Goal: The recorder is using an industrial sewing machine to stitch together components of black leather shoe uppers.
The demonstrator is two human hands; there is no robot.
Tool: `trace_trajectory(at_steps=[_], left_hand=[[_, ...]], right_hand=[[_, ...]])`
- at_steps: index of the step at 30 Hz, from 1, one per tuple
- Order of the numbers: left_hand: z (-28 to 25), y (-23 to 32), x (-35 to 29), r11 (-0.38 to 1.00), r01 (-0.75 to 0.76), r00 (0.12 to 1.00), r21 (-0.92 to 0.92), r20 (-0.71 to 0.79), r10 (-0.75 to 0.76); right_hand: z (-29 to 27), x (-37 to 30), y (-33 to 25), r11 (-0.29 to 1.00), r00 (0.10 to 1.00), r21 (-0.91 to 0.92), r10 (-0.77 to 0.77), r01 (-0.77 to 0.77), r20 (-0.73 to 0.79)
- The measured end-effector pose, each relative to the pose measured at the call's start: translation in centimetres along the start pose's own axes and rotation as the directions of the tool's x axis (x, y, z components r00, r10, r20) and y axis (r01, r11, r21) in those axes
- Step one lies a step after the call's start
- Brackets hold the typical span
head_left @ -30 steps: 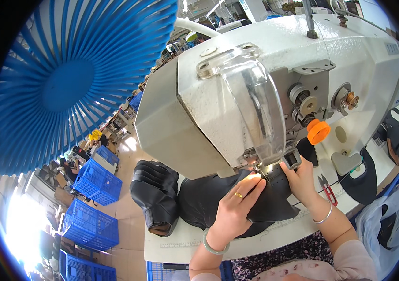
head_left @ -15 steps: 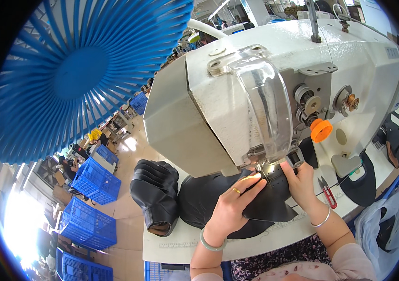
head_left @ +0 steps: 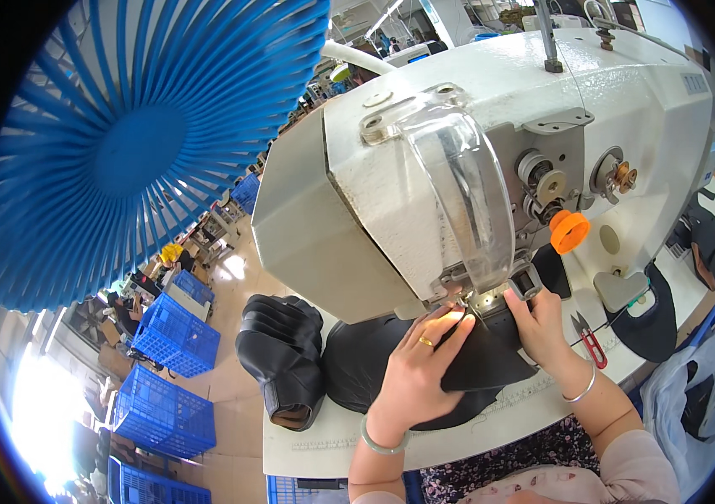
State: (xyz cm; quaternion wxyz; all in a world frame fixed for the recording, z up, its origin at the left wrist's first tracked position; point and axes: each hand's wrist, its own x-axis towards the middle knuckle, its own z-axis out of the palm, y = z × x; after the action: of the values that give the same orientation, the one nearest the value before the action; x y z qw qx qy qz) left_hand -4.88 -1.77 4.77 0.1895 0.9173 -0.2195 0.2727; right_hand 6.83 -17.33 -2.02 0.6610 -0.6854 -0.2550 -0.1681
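A black leather piece [head_left: 485,357] lies under the needle area of a white sewing machine [head_left: 391,202]. My left hand [head_left: 420,370], with a ring and a bangle, is closed on its left side, fingertips close to the presser foot [head_left: 468,304]. On the opposite side my right hand [head_left: 542,328] pinches the edge, thumb uppermost; its other fingers are partly hidden. More black leather [head_left: 361,357] spreads on the table left of my left hand, partly under it. Thread snips with red handles [head_left: 594,349] lie right of my right wrist.
A bundled black leather item [head_left: 277,357] sits at the table's left edge. Flat black pieces [head_left: 651,323] lie on the right. A blue fan [head_left: 139,151] looms at upper left. Blue crates [head_left: 164,412] stand on the floor. A blue basket holding a plastic bag [head_left: 693,386] is at right.
The whole view has shifted slightly. The free corner of the leather piece has swung a little upward and away from me. Both hands keep their places at the needle.
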Motion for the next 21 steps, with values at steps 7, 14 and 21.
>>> trace_trajectory(at_steps=[7, 14, 21], left_hand=[[0.3, -0.5, -0.2, 0.985, 0.053, 0.998, -0.164, -0.032, -0.059], [0.8, -0.4, -0.7, 0.990, 0.011, 1.000, -0.144, -0.023, -0.014], [1.0, 0.1, -0.4, 0.998, 0.024, 0.999, -0.061, -0.022, -0.025]], right_hand=[[-0.1, 0.5, 0.0, 0.998, 0.998, -0.061, -0.030, 0.026, -0.050], [-0.2, 0.4, -0.6, 0.991, 0.996, 0.103, 0.089, -0.088, 0.001], [0.3, 0.4, -0.1, 0.995, 0.998, 0.100, 0.024, -0.018, -0.057]])
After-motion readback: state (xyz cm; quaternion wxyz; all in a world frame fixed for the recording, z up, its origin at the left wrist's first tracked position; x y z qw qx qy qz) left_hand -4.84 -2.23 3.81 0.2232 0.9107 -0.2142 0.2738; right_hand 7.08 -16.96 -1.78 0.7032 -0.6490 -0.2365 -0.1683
